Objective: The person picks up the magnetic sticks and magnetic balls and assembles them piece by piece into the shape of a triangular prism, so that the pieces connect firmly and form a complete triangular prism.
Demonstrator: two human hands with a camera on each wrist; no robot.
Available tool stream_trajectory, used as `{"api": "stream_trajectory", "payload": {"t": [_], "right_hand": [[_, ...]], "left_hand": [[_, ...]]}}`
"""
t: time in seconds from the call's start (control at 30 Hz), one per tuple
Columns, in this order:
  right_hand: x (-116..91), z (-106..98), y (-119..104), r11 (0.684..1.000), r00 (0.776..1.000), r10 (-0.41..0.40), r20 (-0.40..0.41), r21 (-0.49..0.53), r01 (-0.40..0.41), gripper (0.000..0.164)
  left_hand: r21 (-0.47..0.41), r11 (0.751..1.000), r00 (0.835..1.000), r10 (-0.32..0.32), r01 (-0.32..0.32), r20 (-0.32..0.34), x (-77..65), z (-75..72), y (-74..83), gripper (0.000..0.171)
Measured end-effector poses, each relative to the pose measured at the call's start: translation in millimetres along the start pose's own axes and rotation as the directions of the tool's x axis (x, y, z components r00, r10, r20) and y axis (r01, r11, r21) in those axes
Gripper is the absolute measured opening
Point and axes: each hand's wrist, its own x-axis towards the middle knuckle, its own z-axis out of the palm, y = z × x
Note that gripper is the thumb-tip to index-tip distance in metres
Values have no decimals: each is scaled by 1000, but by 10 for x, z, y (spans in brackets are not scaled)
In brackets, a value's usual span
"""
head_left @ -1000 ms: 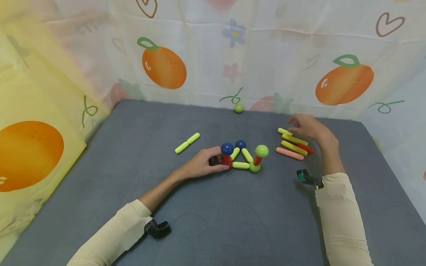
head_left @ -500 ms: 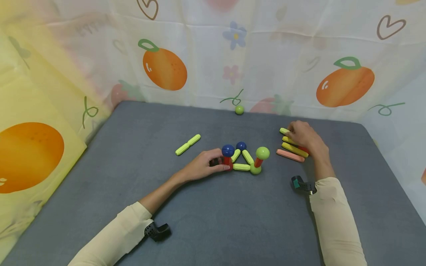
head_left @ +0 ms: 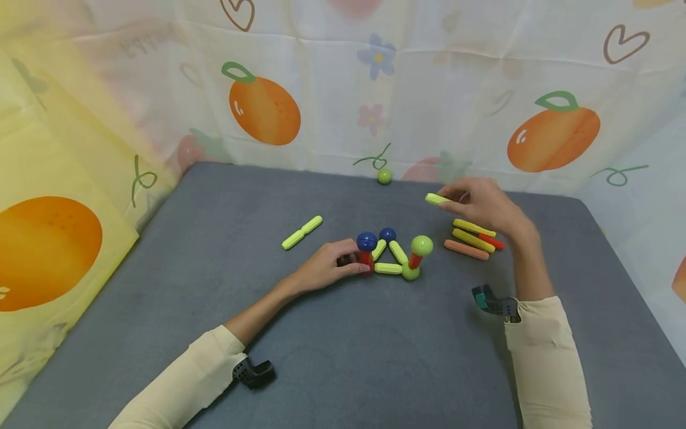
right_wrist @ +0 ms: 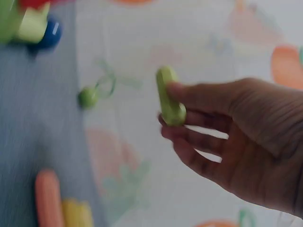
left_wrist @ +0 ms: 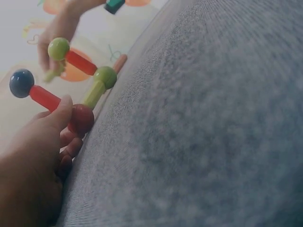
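My left hand (head_left: 327, 265) grips the red ball (left_wrist: 82, 118) at the near left corner of a small ball-and-stick frame. From that ball rises a red stick (left_wrist: 45, 98) topped by a blue ball (head_left: 367, 241). Yellow-green sticks (head_left: 388, 269) form a triangle between the red ball, a green ball (head_left: 410, 271) and another blue ball (head_left: 387, 235). A second red stick (left_wrist: 81, 62) with a light green ball (head_left: 421, 245) stands on the green corner. My right hand (head_left: 482, 205) pinches a yellow-green stick (right_wrist: 169, 97) between thumb and fingers, raised above the table.
Two yellow sticks (head_left: 474, 240), a red stick (head_left: 491, 241) and a salmon stick (head_left: 465, 249) lie together at the right. Two yellow-green sticks (head_left: 302, 232) lie end to end at the left. A loose green ball (head_left: 384, 176) sits at the table's back edge, by the printed curtain (head_left: 321, 59).
My right hand has picked up the yellow-green stick from the pile at the right and moved it up and left. My left hand stays on the red ball.
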Motion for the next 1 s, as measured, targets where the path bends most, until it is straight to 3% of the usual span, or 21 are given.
{"api": "stream_trajectory", "payload": {"t": [0.17, 0.33, 0.5, 0.83, 1.0], "right_hand": [[-39, -7, -456, 985, 981, -168, 95, 68, 162, 17], [-48, 67, -726, 971, 953, -233, 196, 106, 216, 14], [3, 183, -827, 969, 932, -247, 264, 79, 235, 9], [49, 274, -839, 979, 936, -205, 286, 57, 197, 14], [48, 272, -823, 981, 931, -193, 311, 60, 183, 17]], "left_hand": [[3, 1000, 1000, 6, -6, -12, 6, 12, 19, 15], [22, 1000, 1000, 9, -9, -16, 6, 22, 25, 14], [25, 1000, 1000, -3, 4, -20, 4, 21, 17, 13], [18, 1000, 1000, 19, -18, -14, 2, 15, -3, 16], [22, 1000, 1000, -2, 2, 0, 6, 9, 12, 16]]}}
